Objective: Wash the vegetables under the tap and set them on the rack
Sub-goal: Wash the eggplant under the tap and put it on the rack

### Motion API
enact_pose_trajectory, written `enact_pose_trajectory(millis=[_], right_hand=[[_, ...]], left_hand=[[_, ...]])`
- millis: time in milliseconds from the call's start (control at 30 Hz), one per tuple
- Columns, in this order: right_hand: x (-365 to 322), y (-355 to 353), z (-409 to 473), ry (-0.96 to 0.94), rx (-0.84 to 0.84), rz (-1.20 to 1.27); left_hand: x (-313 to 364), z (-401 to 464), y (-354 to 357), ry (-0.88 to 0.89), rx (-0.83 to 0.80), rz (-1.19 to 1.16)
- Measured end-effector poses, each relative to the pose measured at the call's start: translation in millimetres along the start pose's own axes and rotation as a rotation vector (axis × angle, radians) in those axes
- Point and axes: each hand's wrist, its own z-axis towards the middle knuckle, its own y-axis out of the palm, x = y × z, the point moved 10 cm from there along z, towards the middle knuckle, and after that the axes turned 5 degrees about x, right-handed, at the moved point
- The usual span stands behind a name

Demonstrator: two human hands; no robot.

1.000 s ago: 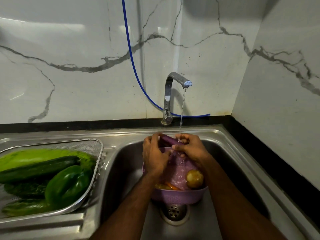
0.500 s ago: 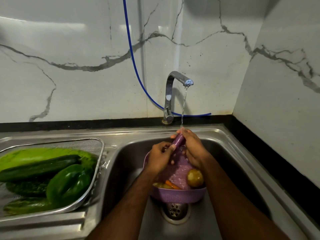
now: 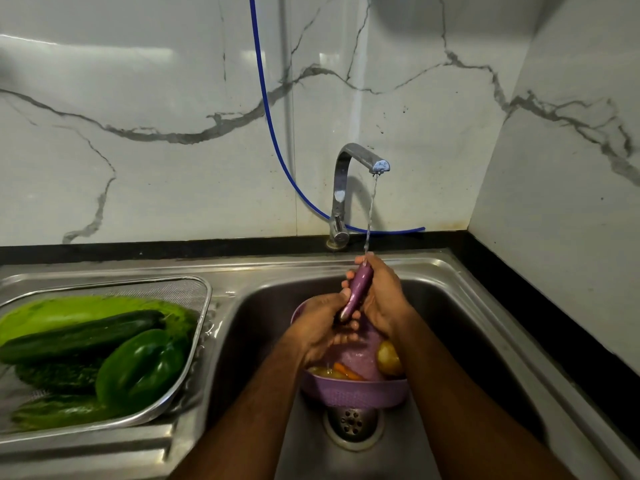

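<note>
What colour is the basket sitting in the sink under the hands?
The basket is light purple, with a fine perforated pattern on its wall; head view.

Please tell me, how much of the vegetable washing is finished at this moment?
Done: a cucumber and green pepper lie on the rack. In hand: both hands, left hand and right hand, hold a purple eggplant under the tap. Left: a carrot and potato wait in the purple basket.

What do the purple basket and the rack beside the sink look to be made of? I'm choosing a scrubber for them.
The purple basket looks like moulded plastic: matt, opaque, with a fine perforated grid in its wall. The rack looks like metal, probably stainless steel: a shiny silver rim around fine grey wire mesh. The sink is brushed steel by its dull sheen.
</note>
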Motion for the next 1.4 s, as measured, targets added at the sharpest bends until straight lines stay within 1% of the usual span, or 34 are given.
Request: enact_pose_trajectory(millis=[133,233,300,367,400,467,533,600,667,733,767,800,833,867,933,1033,1100,1233,1400], right_hand=[[-6,2,0,-0.057,0.034,-0.127],[-10,-5,4,-0.095,0.091,-0.278],[-8,-13,9,-0.102,0.132,-0.483],[-5,-22,11,-0.118,0.139,-0.671],[-4,-25,11,-0.137,0.123,-0.705],[-4,-27,6,-0.148,0.041,-0.626],[-6,-22,-3,-0.116,-0.066,-0.463],[-6,-16,-10,-0.093,-0.152,-0.417],[0,-6,-20,-0.077,-0.253,-0.542],[15,10,-35,-0.058,-0.402,-0.696],[21,19,-42,-0.074,-0.49,-0.746],[24,31,-49,-0.125,-0.561,-0.805],[23,39,-54,-0.203,-0.599,-0.877],[21,46,-58,-0.287,-0.607,-0.939],[14,57,-64,-0.401,-0.579,-0.96],[4,74,-77,-0.465,-0.563,-0.827],[-1,82,-81,-0.493,-0.543,-0.78],[4,99,-87,-0.546,-0.484,-0.891],[0,161,-120,-0.744,-0.484,-0.973]], left_hand=[[1,4,-6,0.086,0.042,0.073],[14,5,-18,0.222,0.179,0.181],[25,4,-28,0.323,0.287,0.25],[35,0,-41,0.395,0.425,0.323],[40,-3,-48,0.417,0.489,0.336],[49,-9,-58,0.441,0.552,0.319],[54,-15,-63,0.436,0.565,0.231],[56,-22,-66,0.43,0.579,0.128],[62,-31,-64,0.465,0.606,0.139],[73,-45,-63,0.514,0.652,0.26],[78,-51,-61,0.522,0.66,0.306],[84,-59,-61,0.529,0.66,0.35],[89,-63,-59,0.542,0.649,0.396],[96,-71,-59,0.555,0.645,0.449],[109,-86,-60,0.604,0.654,0.526],[131,-114,-69,0.653,0.685,0.555],[146,-133,-76,0.672,0.689,0.595],[182,-167,-97,0.747,0.72,0.763],[212,-207,-147,0.763,0.744,0.912]])
